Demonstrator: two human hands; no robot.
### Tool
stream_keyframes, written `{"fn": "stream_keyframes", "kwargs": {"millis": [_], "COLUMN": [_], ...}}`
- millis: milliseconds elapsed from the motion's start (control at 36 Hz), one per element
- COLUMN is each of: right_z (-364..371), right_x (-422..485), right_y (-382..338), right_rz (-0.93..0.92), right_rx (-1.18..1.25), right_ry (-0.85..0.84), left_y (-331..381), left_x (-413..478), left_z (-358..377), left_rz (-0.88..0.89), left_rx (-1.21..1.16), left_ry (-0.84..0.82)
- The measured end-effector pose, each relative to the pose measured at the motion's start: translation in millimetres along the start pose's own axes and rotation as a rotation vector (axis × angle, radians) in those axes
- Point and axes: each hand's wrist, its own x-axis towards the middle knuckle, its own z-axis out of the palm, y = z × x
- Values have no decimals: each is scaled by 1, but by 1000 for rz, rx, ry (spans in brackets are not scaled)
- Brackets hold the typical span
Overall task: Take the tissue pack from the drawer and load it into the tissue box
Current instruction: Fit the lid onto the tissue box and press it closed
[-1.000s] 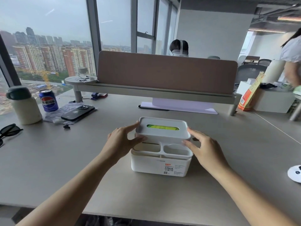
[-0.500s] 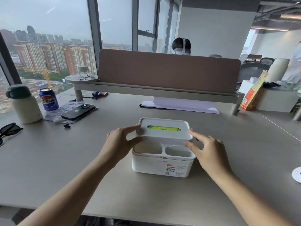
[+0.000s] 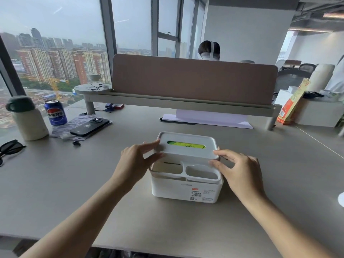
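Tissue box: the white tissue box [image 3: 186,185] stands on the grey desk [image 3: 93,183], just below the middle of the frame, with a printed label on its near wall.
Lid: the white lid [image 3: 187,145] sits over the rear part of the box; its near edge seems to ride slightly high, though the angle makes this hard to judge.
Tissue pack: the green tissue pack [image 3: 186,146] shows only through the slot in the lid, so it lies inside the box under the lid, between the two hands.
Front compartments: two open pockets at the near side of the box, left and right, with nothing showing in them.
Left hand: the left hand [image 3: 133,162] grips the lid's left end, forefinger on the top edge, thumb under the near corner.
Right hand: the right hand [image 3: 240,172] pinches the lid's right near corner with bent fingers and thumb.
Left of frame: a blue soda can [image 3: 55,112], a cream flask with a green cap [image 3: 27,118] and a dark phone [image 3: 89,126] on a plastic wrapper; sunglasses [image 3: 9,148] are cut off by the left edge.
Hidden: the pack's body lies out of sight below the slot, and both forearms run off the bottom edge.
Behind: a brown divider [image 3: 193,79] hides all but the head of a person seated beyond it.
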Motion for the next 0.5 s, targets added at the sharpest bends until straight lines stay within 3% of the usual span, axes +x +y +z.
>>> {"fn": "stream_keyframes", "kwargs": {"millis": [500], "right_z": [-5], "right_x": [0], "right_y": [2], "right_rz": [-28], "right_rx": [26], "right_ry": [41], "left_y": [2], "left_x": [-4], "left_z": [5], "left_rz": [70], "left_rx": [47], "left_ry": [83]}}
